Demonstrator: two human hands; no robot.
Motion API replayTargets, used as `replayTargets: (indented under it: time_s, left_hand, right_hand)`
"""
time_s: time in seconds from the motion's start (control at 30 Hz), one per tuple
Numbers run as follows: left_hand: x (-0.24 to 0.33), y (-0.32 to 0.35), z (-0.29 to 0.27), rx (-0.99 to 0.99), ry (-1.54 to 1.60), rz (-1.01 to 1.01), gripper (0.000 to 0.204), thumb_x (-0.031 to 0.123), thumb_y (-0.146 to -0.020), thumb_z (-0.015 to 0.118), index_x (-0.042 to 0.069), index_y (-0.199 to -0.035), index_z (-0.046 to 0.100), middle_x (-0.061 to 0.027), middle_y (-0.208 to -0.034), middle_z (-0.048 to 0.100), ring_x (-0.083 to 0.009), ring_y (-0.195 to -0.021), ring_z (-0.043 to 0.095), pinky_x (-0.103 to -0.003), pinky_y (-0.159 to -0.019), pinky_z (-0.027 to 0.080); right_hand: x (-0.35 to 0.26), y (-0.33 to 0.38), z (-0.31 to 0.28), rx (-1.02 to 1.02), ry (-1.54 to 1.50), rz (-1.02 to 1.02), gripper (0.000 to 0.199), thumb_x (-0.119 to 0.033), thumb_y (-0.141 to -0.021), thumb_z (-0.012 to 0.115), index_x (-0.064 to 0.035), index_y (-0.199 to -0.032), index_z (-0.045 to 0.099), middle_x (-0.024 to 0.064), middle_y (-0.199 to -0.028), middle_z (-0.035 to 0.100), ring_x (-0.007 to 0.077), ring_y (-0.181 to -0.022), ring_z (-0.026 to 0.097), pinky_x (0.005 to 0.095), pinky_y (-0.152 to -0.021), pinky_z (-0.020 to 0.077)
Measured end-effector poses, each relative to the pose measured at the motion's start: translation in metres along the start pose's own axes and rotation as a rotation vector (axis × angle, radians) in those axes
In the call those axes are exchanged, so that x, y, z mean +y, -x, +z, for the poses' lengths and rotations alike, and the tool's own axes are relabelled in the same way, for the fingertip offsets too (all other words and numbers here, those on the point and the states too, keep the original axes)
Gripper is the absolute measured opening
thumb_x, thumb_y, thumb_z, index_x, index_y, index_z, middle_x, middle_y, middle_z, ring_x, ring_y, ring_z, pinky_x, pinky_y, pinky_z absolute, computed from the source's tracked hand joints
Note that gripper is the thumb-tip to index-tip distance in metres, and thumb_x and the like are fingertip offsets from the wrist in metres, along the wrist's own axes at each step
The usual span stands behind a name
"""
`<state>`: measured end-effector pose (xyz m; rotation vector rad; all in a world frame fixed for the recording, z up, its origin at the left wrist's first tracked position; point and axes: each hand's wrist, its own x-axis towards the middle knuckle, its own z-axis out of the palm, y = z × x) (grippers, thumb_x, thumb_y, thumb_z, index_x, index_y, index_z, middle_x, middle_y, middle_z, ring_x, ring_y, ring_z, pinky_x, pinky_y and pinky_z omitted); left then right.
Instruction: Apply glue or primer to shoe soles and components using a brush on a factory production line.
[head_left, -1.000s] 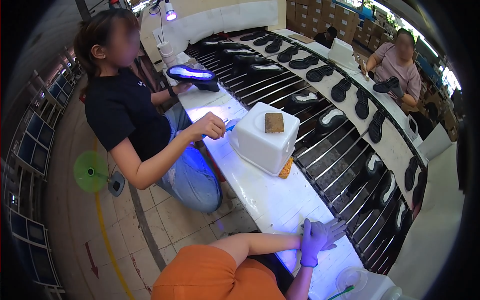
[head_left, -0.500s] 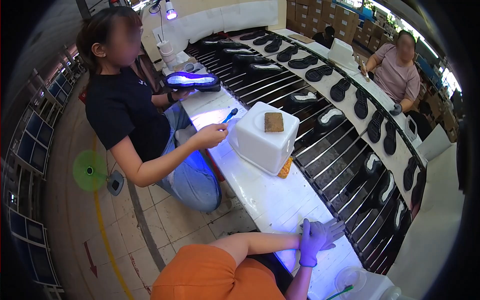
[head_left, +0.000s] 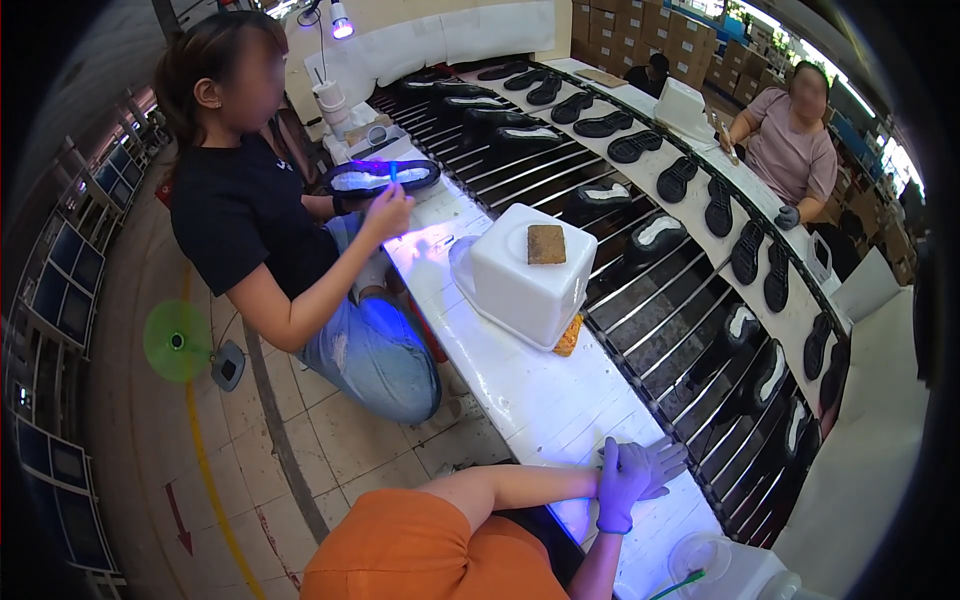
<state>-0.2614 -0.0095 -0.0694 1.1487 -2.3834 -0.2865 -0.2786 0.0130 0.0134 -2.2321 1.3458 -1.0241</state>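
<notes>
My two gloved hands rest together on the white bench, arms crossed at the wrists. The left hand (head_left: 662, 467), in a greyish glove, lies flat with its fingers stretched toward the conveyor and holds nothing. Across its wrist lies my right hand (head_left: 622, 495) in a purple glove, closed round it. Its thumb side shows; most of its fingers are hidden. Neither hand touches a shoe. Nearest to them are the metal-rod conveyor (head_left: 640, 345) and a clear cup (head_left: 697, 558) with a green-handled tool (head_left: 682, 585) at the lower right.
An upturned white tub (head_left: 510, 285) bears a brown block (head_left: 547, 244); an orange sponge (head_left: 568, 336) lies beside it. At left a co-worker holds a black shoe (head_left: 383, 178) and a blue brush (head_left: 393, 173). Shoes with white-coated soles (head_left: 660, 232) lie on the conveyor. Another person sits beyond.
The co-worker's brush has moved from beside the tub up to the shoe sole. Shoes on the conveyor have shifted slightly. My hands have not moved.
</notes>
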Motion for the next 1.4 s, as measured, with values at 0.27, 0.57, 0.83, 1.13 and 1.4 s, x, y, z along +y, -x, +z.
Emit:
replayTargets:
  time_s: [0.27, 0.57, 0.83, 1.13, 1.4]
  left_hand:
    - [0.002, 0.001, -0.001, -0.008, -0.001, 0.001, 0.068, 0.042, -0.094, 0.042, 0.005, -0.148, 0.023, -0.0168, -0.156, 0.015, -0.0294, -0.146, 0.009, -0.049, -0.118, 0.005]
    - [0.001, 0.005, -0.004, -0.028, -0.025, 0.006, 0.067, 0.042, -0.095, 0.041, 0.006, -0.149, 0.023, -0.0164, -0.156, 0.015, -0.0291, -0.146, 0.009, -0.049, -0.118, 0.005]
    - [0.004, 0.001, 0.001, -0.021, -0.052, 0.023, 0.066, 0.042, -0.096, 0.041, 0.006, -0.149, 0.023, -0.0160, -0.157, 0.015, -0.0287, -0.146, 0.010, -0.048, -0.118, 0.006]
    - [0.009, -0.009, -0.007, -0.032, -0.036, 0.016, 0.065, 0.043, -0.097, 0.039, 0.008, -0.149, 0.024, -0.0148, -0.157, 0.015, -0.0280, -0.147, 0.008, -0.048, -0.118, 0.006]
    - [0.013, -0.016, -0.026, -0.295, -0.128, -0.037, 0.074, 0.048, -0.095, 0.043, 0.014, -0.152, 0.011, -0.0130, -0.159, 0.004, -0.0290, -0.146, 0.008, -0.048, -0.118, 0.004]
  right_hand:
    - [-0.003, 0.002, -0.006, -0.078, -0.007, 0.067, 0.025, -0.022, -0.085, 0.063, -0.0046, -0.066, 0.067, 0.0129, -0.071, 0.062, 0.0304, -0.078, 0.059, 0.0408, -0.076, 0.0435]
    - [-0.005, 0.003, -0.006, -0.067, -0.015, 0.056, 0.025, -0.022, -0.084, 0.064, -0.0051, -0.065, 0.067, 0.0130, -0.069, 0.061, 0.0307, -0.077, 0.059, 0.0413, -0.076, 0.0435]
    - [-0.003, 0.003, -0.006, -0.067, -0.015, 0.054, 0.025, -0.021, -0.083, 0.065, -0.0055, -0.064, 0.067, 0.0131, -0.068, 0.061, 0.0310, -0.076, 0.059, 0.0417, -0.076, 0.0434]
    - [-0.001, 0.005, -0.010, -0.058, -0.017, 0.044, 0.024, -0.021, -0.082, 0.067, -0.0060, -0.063, 0.067, 0.0132, -0.066, 0.061, 0.0313, -0.074, 0.059, 0.0422, -0.075, 0.0434]
    - [0.003, 0.008, -0.006, -0.006, -0.037, 0.090, 0.024, -0.021, -0.081, 0.068, -0.0065, -0.062, 0.067, 0.0133, -0.065, 0.061, 0.0315, -0.073, 0.059, 0.0426, -0.075, 0.0433]
